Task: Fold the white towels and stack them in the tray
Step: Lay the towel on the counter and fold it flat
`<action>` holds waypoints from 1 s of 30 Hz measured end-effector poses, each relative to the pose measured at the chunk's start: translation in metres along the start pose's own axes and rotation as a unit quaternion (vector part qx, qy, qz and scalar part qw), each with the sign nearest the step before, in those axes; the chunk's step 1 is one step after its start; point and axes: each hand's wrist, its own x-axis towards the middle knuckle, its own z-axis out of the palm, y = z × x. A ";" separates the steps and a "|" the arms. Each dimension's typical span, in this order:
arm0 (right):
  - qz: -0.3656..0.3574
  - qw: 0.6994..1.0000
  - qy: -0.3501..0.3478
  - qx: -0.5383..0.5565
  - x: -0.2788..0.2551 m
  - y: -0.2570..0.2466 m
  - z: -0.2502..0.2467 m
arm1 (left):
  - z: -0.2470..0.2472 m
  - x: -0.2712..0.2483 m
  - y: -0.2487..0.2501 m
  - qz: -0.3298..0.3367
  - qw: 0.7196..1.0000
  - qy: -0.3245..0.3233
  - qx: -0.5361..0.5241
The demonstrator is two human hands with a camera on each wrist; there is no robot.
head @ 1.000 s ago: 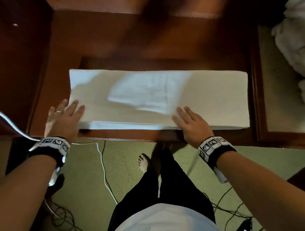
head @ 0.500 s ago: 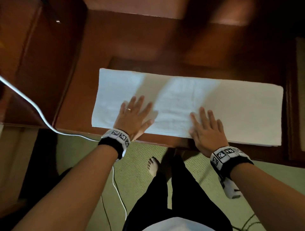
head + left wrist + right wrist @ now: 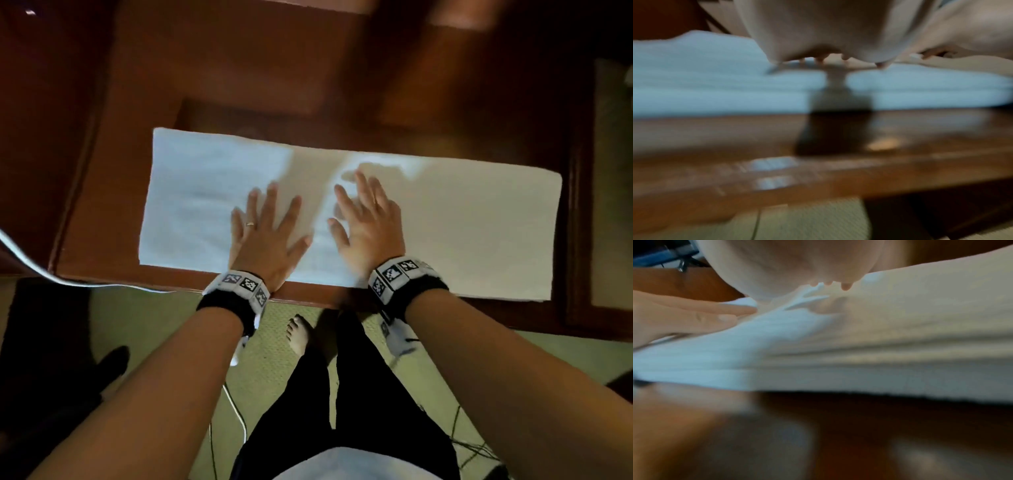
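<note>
left hand (image 3: 265,236) flat, fingers spread; right hand (image 3: 368,226) flat, fingers spread

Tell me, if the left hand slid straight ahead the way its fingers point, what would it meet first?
Probably just more white towel, then its far edge and the bare wooden table. The left hand lies flat there.

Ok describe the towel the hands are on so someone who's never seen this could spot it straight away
Find the dark reddish wooden table above the green carpet. Along its near edge lies the white towel, folded into a long flat strip running left to right. Both hands, the left hand and right hand, press flat on its middle; it is the only pale thing on the wood.
</note>
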 end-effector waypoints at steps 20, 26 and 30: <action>0.465 0.820 0.187 0.275 -0.104 0.215 -0.044 | 0.013 0.007 -0.002 -0.024 1.000 0.018 -0.002; 0.525 0.789 0.020 0.319 -0.088 0.227 -0.071 | 0.000 0.006 0.004 -0.045 0.999 0.021 -0.017; 0.459 0.829 -0.021 0.318 -0.080 0.231 -0.092 | -0.011 0.009 0.017 -0.075 0.996 0.015 -0.038</action>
